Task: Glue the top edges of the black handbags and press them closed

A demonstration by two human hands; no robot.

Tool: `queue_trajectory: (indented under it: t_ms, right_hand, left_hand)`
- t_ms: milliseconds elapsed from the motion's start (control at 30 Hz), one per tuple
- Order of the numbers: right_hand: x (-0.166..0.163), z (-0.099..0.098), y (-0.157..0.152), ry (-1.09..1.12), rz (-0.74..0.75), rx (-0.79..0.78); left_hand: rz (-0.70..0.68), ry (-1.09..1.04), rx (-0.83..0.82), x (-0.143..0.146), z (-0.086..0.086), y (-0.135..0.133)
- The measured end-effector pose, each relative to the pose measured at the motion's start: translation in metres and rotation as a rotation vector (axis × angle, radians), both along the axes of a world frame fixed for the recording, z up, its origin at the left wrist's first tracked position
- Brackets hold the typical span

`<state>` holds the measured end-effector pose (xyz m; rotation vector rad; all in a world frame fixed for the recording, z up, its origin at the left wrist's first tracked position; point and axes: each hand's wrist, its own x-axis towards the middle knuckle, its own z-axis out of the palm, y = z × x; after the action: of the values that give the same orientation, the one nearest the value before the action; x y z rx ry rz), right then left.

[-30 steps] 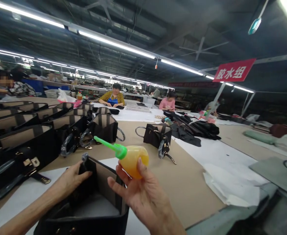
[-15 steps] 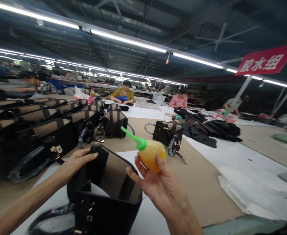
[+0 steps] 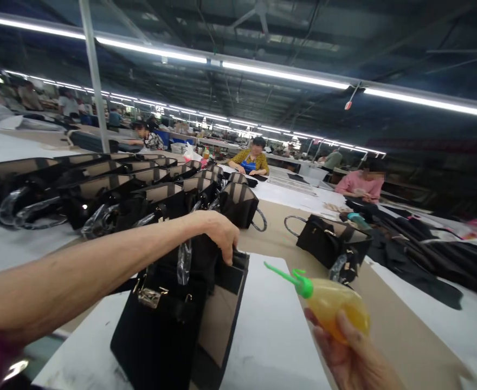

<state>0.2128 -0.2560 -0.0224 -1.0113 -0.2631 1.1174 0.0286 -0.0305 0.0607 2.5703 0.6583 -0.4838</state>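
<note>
My left hand [image 3: 218,230] is closed over the top rim of a black handbag [image 3: 169,325] with a tan lining, which stands on a white sheet [image 3: 271,330] in front of me. A plastic-wrapped handle hangs below the hand. My right hand [image 3: 352,363] at the lower right grips a yellow glue bottle [image 3: 336,306] with a green nozzle that points left toward the bag.
A long row of black handbags [image 3: 100,189] runs along the left of the table. One more black bag [image 3: 332,244] stands on the brown table [image 3: 401,330] ahead. Dark fabric pieces [image 3: 425,254] lie at the right. Several people sit working at the far side.
The view has swung to the left. My left hand moved from the bag's side to its top rim and the bag now stands turned. The bottle dropped lower and to the right.
</note>
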Motion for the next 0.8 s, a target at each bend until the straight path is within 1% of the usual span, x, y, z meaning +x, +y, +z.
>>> queue_trajectory:
  t_ms: [133, 200, 267, 367, 433, 567, 667, 733, 800]
  right_hand:
    - [0.002, -0.013, 0.0, -0.373, -0.053, -0.013]
    - [0.007, -0.021, 0.001, -0.555, -0.045, 0.015]
    - [0.014, -0.029, 0.004, -0.697, -0.028, 0.034]
    - [0.021, -0.038, 0.01, -0.835, -0.021, 0.03]
    - [0.021, -0.039, 0.013, -0.881, -0.028, 0.028]
    - [0.015, -0.032, 0.018, -0.921, -0.065, 0.018]
    - [0.012, -0.028, 0.019, -0.99, -0.037, 0.017]
    - [0.012, -0.026, 0.019, -1.05, -0.035, 0.019]
    - [0.011, -0.027, 0.018, -1.081, -0.064, 0.031]
  left_hand:
    - [0.004, 0.094, -0.061, 0.007, -0.038, 0.001]
    - [0.006, 0.116, -0.093, 0.009, -0.052, 0.002]
    - [0.008, 0.128, -0.118, 0.012, -0.06, 0.004]
    - [0.018, 0.141, -0.14, 0.017, -0.063, 0.006]
    - [0.027, 0.152, -0.153, 0.019, -0.064, 0.006]
    - [0.02, 0.168, -0.169, 0.022, -0.063, 0.005]
    - [0.007, 0.176, -0.169, 0.023, -0.064, 0.004]
    - [0.005, 0.18, -0.171, 0.023, -0.065, 0.005]
    - [0.01, 0.178, -0.172, 0.023, -0.066, 0.006]
